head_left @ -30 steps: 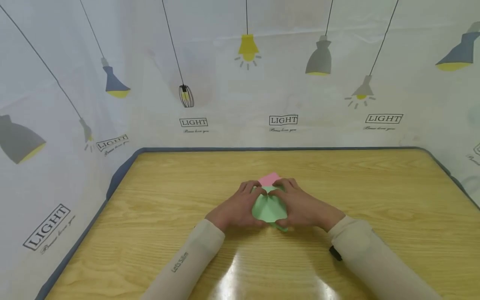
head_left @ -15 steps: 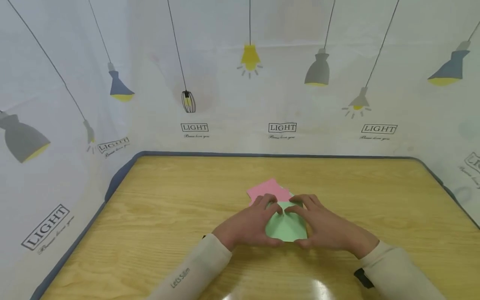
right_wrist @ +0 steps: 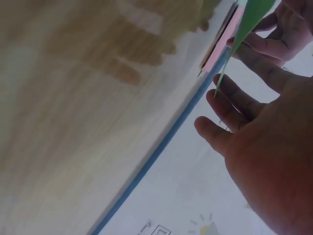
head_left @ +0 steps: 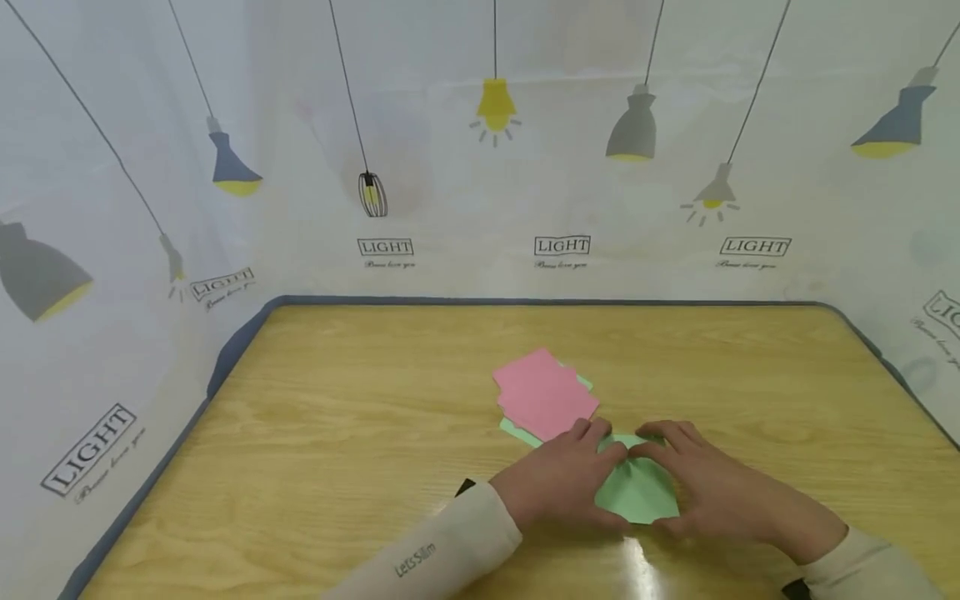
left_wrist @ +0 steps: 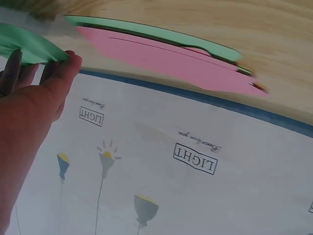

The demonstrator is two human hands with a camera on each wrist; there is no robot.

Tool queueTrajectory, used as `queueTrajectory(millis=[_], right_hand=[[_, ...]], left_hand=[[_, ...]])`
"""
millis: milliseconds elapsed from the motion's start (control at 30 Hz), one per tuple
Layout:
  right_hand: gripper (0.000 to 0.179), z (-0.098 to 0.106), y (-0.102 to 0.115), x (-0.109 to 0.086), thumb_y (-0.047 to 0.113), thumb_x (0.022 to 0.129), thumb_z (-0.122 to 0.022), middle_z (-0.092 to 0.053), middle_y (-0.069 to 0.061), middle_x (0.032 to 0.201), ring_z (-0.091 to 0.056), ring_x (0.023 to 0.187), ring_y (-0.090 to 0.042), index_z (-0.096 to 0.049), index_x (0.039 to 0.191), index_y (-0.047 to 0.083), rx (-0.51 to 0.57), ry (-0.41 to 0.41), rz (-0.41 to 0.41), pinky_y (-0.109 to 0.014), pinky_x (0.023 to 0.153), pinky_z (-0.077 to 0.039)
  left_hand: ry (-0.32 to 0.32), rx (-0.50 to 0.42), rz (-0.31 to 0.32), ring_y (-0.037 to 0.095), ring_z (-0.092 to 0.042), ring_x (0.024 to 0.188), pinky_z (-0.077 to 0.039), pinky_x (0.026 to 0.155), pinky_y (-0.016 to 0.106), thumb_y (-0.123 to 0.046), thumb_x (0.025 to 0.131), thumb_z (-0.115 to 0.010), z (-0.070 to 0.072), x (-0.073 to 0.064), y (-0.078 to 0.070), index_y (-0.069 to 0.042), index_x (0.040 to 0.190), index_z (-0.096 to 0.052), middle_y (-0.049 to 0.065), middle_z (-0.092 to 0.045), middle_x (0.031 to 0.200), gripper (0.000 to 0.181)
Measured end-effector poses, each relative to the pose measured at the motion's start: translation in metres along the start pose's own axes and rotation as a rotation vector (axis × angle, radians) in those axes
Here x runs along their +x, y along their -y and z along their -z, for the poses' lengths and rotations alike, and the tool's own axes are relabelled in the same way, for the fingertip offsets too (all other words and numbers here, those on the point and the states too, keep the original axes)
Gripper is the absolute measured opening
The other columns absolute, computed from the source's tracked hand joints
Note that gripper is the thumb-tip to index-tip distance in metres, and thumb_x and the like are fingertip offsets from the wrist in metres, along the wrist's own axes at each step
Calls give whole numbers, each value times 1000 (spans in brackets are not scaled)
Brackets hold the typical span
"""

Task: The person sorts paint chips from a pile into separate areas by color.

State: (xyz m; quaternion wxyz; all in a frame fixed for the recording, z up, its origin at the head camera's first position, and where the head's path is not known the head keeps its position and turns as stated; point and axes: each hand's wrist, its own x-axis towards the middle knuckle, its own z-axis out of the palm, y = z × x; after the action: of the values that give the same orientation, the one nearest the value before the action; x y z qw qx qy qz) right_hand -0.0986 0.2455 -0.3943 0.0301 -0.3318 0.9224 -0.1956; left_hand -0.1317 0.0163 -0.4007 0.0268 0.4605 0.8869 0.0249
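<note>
A green sheet of paper (head_left: pixel 639 493) is held between both hands near the front right of the table, bulging slightly with small creases at its far edge. My left hand (head_left: pixel 564 482) pinches its left side, thumb at the near edge and fingers at the far edge. On the right side, my right hand (head_left: pixel 723 493) pinches it the same way. In the right wrist view the green sheet (right_wrist: pixel 252 22) looks thin and edge-on, raised off the tabletop. Just beyond the left hand lies a stack of pink sheets (head_left: pixel 546 396), with green sheets (head_left: pixel 519 432) sticking out under it.
The wooden table (head_left: pixel 337 433) has a blue edge (head_left: pixel 555 302) along its back and sides. Behind it hangs a white backdrop (head_left: pixel 450 192) printed with lamps and "LIGHT" lettering. Glare shines on the tabletop near the hands.
Both hands have moved right and nearer to me, carrying the green sheet away from the pink and green stack. More of that stack now shows.
</note>
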Motion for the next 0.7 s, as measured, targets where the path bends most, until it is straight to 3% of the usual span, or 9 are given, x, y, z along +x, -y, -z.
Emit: queueTrajectory(millis=[200, 300, 533, 700], right_hand=[[72, -2, -11, -22, 37, 73, -86, -40, -10, 139, -41, 122, -34, -51, 135, 24, 40, 16, -37, -55, 85, -48], [72, -7, -10, -23, 38, 72, -86, -41, -9, 138, -42, 122, -34, -52, 134, 23, 58, 20, -46, -55, 85, -48], [71, -10, -10, -25, 36, 68, -87, -43, -3, 133, -44, 118, -27, -53, 129, 23, -25, -20, -34, -52, 85, -48], [67, -9, -13, -25, 37, 70, -86, -42, -5, 134, -43, 120, -30, -53, 127, 24, 3, -3, -35, -56, 86, -46]], left_hand=[[32, 36, -6, 10, -42, 111, -39, 93, 19, -75, 76, -63, -6, 16, -19, -27, 135, -52, -6, -44, 124, 77], [48, 59, 1, 10, -42, 111, -40, 93, 21, -76, 76, -62, -10, 16, -21, -29, 137, -51, -7, -44, 123, 79], [41, 100, -11, 10, -39, 112, -36, 98, 24, -78, 78, -56, -13, 18, -24, -28, 137, -49, -7, -41, 124, 78], [47, 117, -29, 12, -37, 120, -33, 104, 27, -77, 81, -53, -14, 18, -23, -27, 136, -48, -6, -39, 132, 75]])
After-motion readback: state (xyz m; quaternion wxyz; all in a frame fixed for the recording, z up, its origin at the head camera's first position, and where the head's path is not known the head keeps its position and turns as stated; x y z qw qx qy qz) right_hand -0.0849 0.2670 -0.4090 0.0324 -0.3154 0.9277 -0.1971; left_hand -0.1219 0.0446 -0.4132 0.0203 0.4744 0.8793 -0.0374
